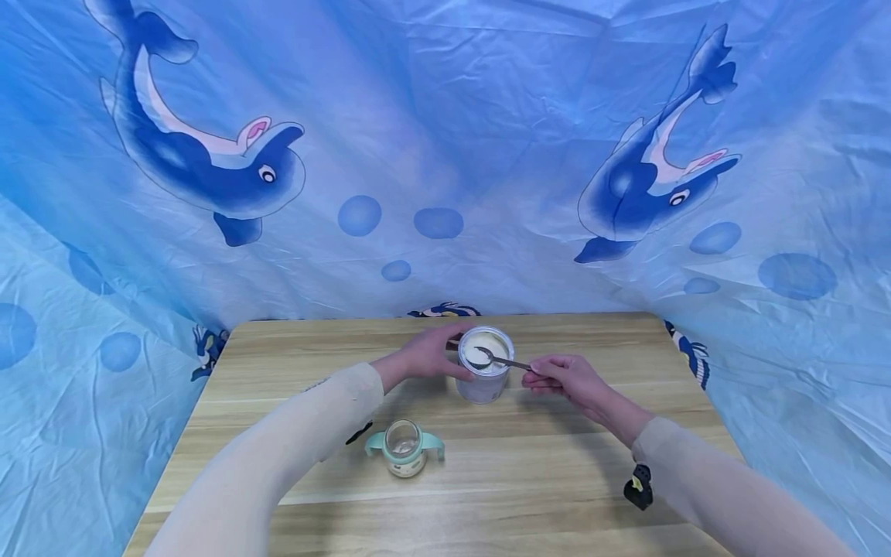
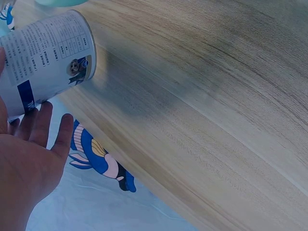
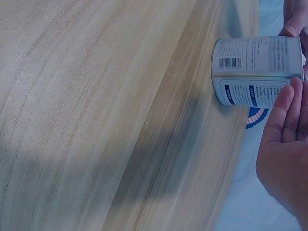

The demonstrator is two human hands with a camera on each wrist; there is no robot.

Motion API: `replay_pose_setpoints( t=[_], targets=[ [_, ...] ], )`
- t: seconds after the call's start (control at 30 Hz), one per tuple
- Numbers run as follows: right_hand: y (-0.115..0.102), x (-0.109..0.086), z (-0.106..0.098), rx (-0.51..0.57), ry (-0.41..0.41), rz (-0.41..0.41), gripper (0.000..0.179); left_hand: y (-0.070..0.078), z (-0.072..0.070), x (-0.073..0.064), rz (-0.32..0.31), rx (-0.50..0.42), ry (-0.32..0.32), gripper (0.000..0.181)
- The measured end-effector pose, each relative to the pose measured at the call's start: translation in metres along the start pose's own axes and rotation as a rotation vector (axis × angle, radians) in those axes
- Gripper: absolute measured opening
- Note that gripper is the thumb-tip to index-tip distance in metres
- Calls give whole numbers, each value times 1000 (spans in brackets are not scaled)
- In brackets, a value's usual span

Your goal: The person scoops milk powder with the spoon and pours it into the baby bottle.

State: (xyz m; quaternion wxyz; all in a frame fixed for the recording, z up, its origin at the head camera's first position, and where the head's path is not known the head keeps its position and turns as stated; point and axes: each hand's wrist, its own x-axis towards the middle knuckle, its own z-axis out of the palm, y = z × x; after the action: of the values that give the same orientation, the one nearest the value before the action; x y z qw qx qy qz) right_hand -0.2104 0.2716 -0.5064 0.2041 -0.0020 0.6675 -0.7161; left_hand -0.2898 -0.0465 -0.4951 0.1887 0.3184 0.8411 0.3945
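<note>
An open can (image 1: 480, 390) of pale powder (image 1: 479, 340) stands near the far edge of the table. My left hand (image 1: 430, 354) grips it from the left, near the rim. With its fingertips, my right hand (image 1: 569, 381) pinches the handle of a dark spoon (image 1: 511, 363), whose bowl lies over the powder inside the rim. Printed text covers the can (image 2: 48, 55) in the left wrist view, where the fingers of my left hand (image 2: 36, 154) are against its side. From the right wrist, the can (image 3: 257, 72) shows beyond my right hand (image 3: 284, 144); the spoon is hidden there.
Nearer to me on the wooden table (image 1: 529, 487) stands a small clear cup (image 1: 406, 466) with mint-green handles, its top open. A blue curtain (image 1: 487, 139) printed with dolphins hangs behind the table's far edge and along both sides.
</note>
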Motion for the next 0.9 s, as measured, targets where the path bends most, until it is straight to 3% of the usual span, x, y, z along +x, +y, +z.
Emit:
replay_pose_setpoints(
  t=[0.4, 0.9],
  targets=[
    [9, -2, -1, 173, -21, 44, 18, 0, 0, 0, 7, -28, 0, 92],
    [11, -4, -4, 201, -6, 36, 17, 0, 0, -1, 12, -46, 0, 91]
  ],
)
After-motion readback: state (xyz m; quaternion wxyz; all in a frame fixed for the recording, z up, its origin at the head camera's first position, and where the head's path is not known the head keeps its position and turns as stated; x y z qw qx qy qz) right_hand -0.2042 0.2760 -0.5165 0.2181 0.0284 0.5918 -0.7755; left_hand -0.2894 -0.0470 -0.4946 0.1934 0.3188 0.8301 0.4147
